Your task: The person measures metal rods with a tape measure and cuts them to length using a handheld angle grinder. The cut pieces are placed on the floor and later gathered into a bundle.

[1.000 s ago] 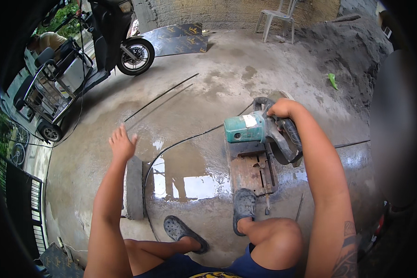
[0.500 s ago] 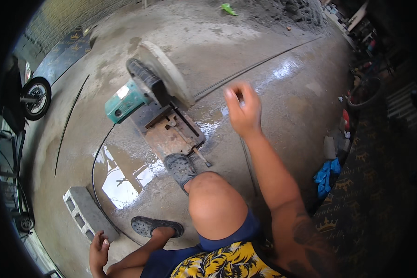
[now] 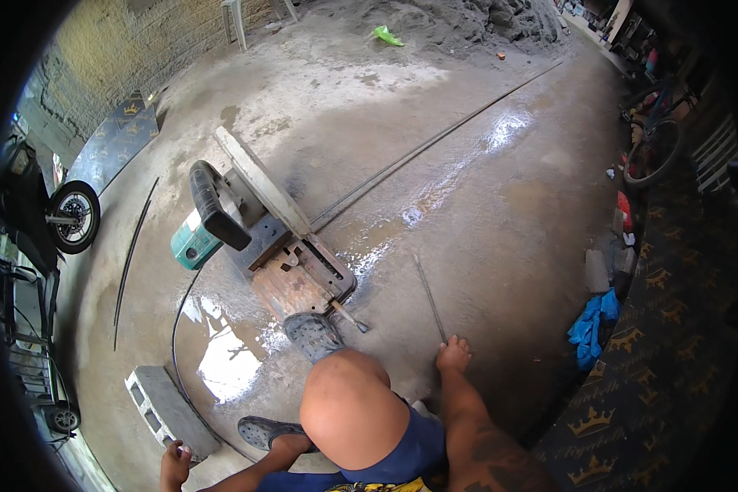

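At the lower centre-right of the frame, a short thin rod (image 3: 430, 297) lies on the concrete floor (image 3: 500, 287), its long axis nearly upright in the picture: the far end points up and slightly left, the near end down to the right hand (image 3: 453, 354). That hand's fingers are bent in at the near end; whether they grip the rod I cannot tell. The rod is dark, slender and straight. At the lower left edge, the left hand (image 3: 175, 466) has its fingers curled beside the near end of a concrete block (image 3: 172, 414), and I cannot tell whether it touches it. The block is grey, rough and oblong, with square hollows along its left face, its length slanting from upper left to lower right. Left of centre stands a cut-off saw (image 3: 195, 242), with a teal motor housing, a ribbed black loop handle (image 3: 209, 201) and a flat, pale, worn guard (image 3: 262, 176) seen nearly edge-on, slanting down to the right. Its base (image 3: 291, 287) is a rust-brown metal plate, with a clamp screw (image 3: 348, 315) pointing to the lower right; a dark rubbery clog (image 3: 313, 334) with round holes meets its lower edge. From beside the saw, a long bar (image 3: 435, 139) runs straight to the upper right.
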Motion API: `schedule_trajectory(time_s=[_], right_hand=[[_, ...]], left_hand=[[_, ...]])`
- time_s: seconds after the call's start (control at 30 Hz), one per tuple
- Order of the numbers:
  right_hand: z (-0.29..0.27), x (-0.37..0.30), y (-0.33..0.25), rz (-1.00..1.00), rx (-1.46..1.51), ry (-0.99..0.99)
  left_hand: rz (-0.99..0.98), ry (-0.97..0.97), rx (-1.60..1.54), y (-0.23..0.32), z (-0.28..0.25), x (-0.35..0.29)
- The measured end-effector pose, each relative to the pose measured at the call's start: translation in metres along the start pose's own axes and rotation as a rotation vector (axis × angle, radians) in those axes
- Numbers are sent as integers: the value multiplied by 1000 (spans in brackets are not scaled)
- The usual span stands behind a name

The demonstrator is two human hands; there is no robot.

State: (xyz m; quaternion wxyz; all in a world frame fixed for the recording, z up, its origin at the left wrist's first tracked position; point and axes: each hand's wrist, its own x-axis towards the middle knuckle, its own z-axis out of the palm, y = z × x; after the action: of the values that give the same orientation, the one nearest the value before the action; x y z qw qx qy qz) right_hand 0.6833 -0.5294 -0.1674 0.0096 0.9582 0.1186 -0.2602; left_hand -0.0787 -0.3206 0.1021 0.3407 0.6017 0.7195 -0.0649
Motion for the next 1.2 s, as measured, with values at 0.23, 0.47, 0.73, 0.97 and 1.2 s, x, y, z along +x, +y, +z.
schedule_trajectory(time_s=[0.23, 0.47, 0.73, 0.97, 1.2], right_hand=[[-24, 29, -50, -16, 365, 156], [-78, 101, -217, -112, 387, -149], [-71, 87, -258, -97, 538, -69], [-30, 52, -42, -24, 445, 17], [-20, -8, 105, -162, -146, 491]], left_hand=[[-55, -4, 61, 5, 10, 1], [-74, -22, 50, 44, 10, 15], [-29, 66, 86, -1, 7, 4], [-40, 105, -23, 29, 12, 9], [-15, 60, -4, 36, 14, 13]])
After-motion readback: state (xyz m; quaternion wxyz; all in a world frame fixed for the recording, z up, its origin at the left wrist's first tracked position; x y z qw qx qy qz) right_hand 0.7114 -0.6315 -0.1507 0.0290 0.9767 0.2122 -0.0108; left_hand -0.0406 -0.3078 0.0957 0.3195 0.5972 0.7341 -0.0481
